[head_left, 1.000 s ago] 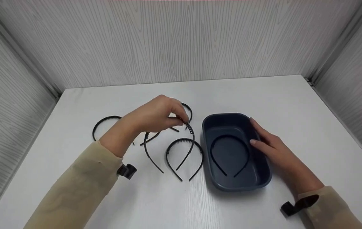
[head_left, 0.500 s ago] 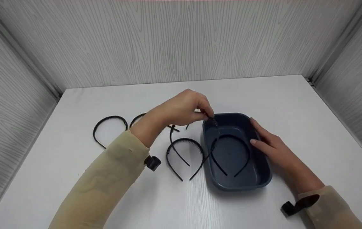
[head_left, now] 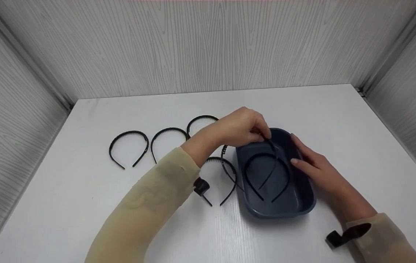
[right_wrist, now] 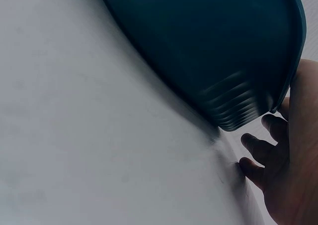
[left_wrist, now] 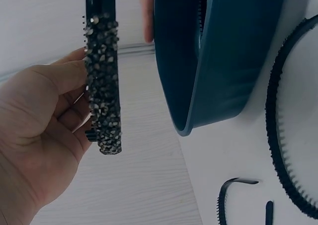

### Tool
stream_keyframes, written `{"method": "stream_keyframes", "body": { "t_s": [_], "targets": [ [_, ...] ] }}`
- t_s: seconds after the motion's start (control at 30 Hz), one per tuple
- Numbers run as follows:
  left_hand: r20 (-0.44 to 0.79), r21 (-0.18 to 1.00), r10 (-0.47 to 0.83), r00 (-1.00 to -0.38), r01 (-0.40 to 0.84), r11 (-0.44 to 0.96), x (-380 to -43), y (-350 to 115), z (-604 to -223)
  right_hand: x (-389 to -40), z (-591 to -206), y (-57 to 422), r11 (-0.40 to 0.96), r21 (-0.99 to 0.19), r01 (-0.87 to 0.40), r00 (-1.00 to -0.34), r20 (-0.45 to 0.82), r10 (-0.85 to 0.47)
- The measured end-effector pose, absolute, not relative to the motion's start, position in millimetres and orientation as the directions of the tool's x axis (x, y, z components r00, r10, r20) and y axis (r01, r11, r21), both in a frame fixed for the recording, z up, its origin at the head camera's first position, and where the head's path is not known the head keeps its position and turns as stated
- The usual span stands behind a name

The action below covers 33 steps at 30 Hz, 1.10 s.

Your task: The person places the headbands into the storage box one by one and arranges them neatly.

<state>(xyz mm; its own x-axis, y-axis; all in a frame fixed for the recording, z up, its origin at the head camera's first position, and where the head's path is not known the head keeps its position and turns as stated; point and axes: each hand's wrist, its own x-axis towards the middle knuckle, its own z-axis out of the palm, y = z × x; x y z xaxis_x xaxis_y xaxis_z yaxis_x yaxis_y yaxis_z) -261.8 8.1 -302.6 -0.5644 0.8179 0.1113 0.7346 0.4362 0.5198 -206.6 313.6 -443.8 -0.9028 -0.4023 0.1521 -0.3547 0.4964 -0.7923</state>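
Note:
Over the blue plastic bin (head_left: 246,204), my left hand (head_left: 242,126) pinches a black headband (left_wrist: 103,81) by its top. Sparkling stones cover the headband's upper band, and its two ends hang down, one over the bin's inside and one by its left wall. Another black headband (head_left: 249,175) lies on the bin's floor. My right hand (head_left: 319,171) holds the bin's right side, thumb over the rim and fingers along the outside. In the right wrist view, several of its fingers (right_wrist: 258,148) show beyond the bin's corner.
Left of the bin, several black headbands lie on the white table (head_left: 94,219): one at far left (head_left: 111,146), one beside it (head_left: 152,144), one further back (head_left: 202,117) and one close to the bin (head_left: 234,182). My left forearm partly covers some. Pale wood-grain panels (head_left: 208,47) enclose the table.
My left hand has carried the headband rightward from above the others to over the bin. My right hand stays at the bin's side, and the headband inside lies as before.

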Motion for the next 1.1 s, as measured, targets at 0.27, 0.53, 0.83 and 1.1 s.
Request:
{"method": "stream_keyframes", "body": {
  "t_s": [0.27,0.53,0.83,1.1],
  "targets": [
    [0.130,0.547,0.824,-0.551,0.733,0.404,-265,27,-314,-207,-444,314,0.497,-0.791,-0.356,-0.902,0.153,-0.403],
    [0.108,0.550,0.815,-0.570,0.717,0.428,-270,37,-326,-207,-444,313,0.469,-0.809,-0.354,-0.899,0.157,-0.408],
    [0.117,0.535,0.816,-0.567,0.728,0.429,-275,44,-340,-208,-445,315,0.495,-0.795,-0.351,-0.903,0.148,-0.403],
    [0.108,0.534,0.813,-0.572,0.723,0.438,-277,50,-353,-207,-444,314,0.473,-0.804,-0.361,-0.898,0.162,-0.409]
  ]
}}
